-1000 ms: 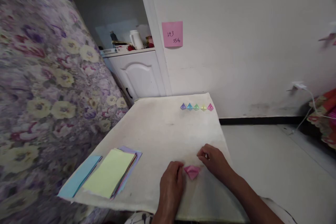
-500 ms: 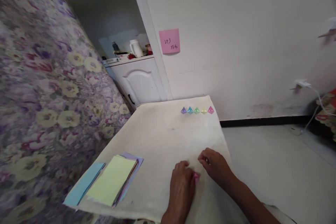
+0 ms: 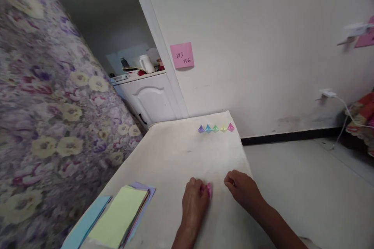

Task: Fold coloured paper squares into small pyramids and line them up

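My left hand [image 3: 194,202] lies on the cream-covered table [image 3: 175,155] with its fingers curled over a small folded pink paper piece [image 3: 209,190], most of which is hidden under the fingers. My right hand [image 3: 244,188] rests just to the right of it, fingers curled in a loose fist, a small gap away from the pink piece. Nothing shows inside the right hand.
A row of several small folded paper shapes [image 3: 215,128], purple to pink, lies at the table's far edge. A stack of coloured paper sheets [image 3: 115,220] sits front left. A floral fabric [image 3: 43,116] rises left; a pink note [image 3: 181,55] sticks on the wall.
My left hand has closed over the pink folded piece and slid it slightly left. My right hand has let go and drawn a little to the right. The view tilted upward.
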Available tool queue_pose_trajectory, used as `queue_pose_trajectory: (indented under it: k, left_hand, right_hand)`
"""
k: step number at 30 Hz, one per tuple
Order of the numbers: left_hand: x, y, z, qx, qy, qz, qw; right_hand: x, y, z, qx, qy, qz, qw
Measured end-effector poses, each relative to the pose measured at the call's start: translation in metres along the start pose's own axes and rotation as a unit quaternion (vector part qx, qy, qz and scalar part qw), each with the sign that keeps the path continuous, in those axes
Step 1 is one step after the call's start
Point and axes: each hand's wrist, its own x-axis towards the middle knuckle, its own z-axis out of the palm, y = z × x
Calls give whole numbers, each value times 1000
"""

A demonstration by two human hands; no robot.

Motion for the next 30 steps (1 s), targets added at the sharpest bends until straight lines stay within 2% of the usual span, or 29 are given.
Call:
queue_pose_trajectory:
  k: [5,11,17,27,30]
  left_hand:
    - [31,2,3,32,4,-12,999]
    - [62,0,9,94,-12,-55,994]
    - [67,-5,14,112,-42,-64,991]
    - [66,-4,10,128,-68,-54,988]
    - [73,-8,5,120,-69,-60,988]
  right_hand:
    - [0,5,-4,-11,-12,17,1000]
    - [3,4,-4,-6,-28,26,999]
    - [4,0,-3,19,-32,28,999]
    - [3,-1,-5,42,-38,30,998]
    - [2,0,-3,45,-45,29,998]
